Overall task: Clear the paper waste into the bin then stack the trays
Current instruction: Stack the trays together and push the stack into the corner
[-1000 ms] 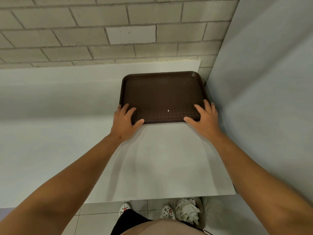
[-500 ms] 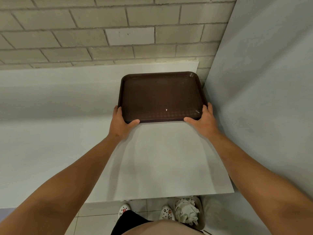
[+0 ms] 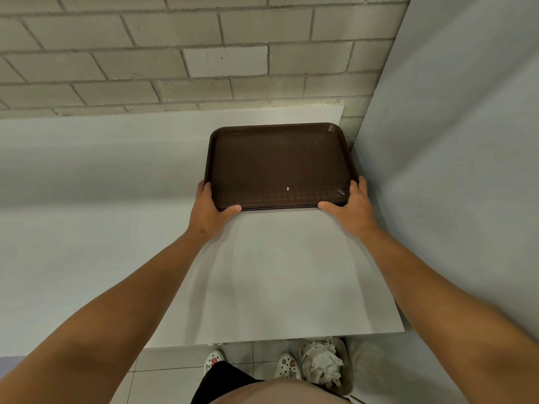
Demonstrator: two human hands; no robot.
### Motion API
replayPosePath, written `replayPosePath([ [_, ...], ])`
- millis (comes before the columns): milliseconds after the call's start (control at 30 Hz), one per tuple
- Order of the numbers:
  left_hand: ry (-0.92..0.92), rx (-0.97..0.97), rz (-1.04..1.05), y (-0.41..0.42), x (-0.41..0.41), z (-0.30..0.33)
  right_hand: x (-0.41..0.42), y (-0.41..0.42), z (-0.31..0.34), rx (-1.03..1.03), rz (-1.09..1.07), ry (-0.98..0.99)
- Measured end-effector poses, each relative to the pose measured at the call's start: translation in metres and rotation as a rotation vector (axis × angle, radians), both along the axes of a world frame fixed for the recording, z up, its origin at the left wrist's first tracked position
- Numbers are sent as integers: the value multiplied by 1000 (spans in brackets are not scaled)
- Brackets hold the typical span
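A pale brick wall (image 3: 204, 53) runs across the back. A white table (image 3: 277, 272) stands against it, its right edge beside a plain grey-blue wall (image 3: 452, 170). Below the table's near edge shows a light tiled floor (image 3: 163, 371).

Stack of trays (image 3: 280, 167): only the top 1 shows in full, the lower ones appear as thin edges at the near side, count unclear; a tiny pale speck on its floor is too small to identify. Left hand (image 3: 208, 212) and right hand (image 3: 354, 208): fingers wrap the near corners, fingertips hidden along the stack's sides. Bin (image 3: 345, 365) with crumpled paper (image 3: 320, 364): partly hidden under the table (image 3: 277, 287) edge and behind the person's body.
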State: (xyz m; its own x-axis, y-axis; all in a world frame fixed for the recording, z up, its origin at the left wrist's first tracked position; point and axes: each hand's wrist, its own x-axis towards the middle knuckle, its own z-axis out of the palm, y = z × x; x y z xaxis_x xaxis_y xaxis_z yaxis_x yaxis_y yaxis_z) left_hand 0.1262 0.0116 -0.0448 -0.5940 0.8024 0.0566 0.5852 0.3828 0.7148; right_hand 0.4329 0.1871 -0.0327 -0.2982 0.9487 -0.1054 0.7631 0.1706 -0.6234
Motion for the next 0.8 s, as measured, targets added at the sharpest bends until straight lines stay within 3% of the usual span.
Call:
replayPosePath([
  [800,-55,-117,14,-9,1,3,2,-6,-1,13,16,-60],
])
